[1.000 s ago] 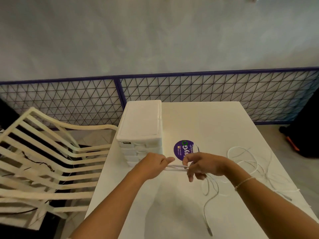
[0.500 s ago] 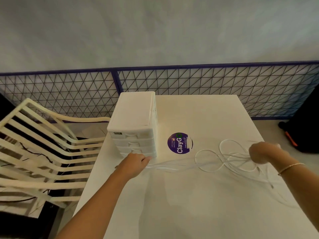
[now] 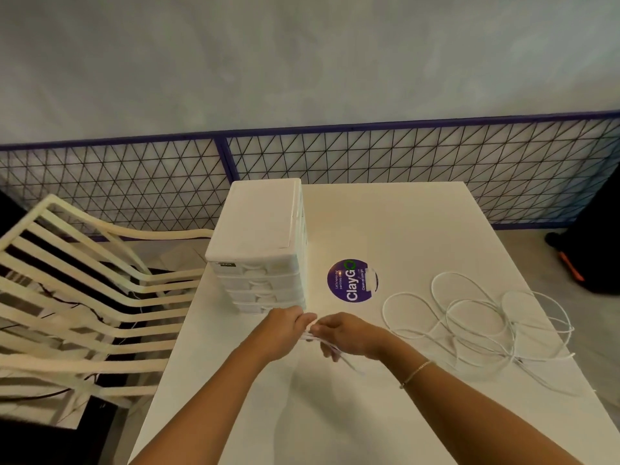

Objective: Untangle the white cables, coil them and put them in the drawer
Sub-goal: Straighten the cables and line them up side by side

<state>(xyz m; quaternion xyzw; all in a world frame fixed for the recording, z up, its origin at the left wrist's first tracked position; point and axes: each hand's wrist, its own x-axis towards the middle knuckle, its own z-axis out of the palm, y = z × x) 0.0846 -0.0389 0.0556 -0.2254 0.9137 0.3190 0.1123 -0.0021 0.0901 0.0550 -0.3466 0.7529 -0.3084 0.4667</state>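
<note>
Tabletop (image 3: 402, 229): white cables (image 3: 476, 317) pinched between 2 hands' fingers (image 3: 310, 317).

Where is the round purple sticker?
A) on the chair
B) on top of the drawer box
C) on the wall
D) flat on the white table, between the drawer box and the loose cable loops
D: the round purple sticker lies flat on the white table, to the right of the white drawer box and to the left of the loose white cable loops.
</note>
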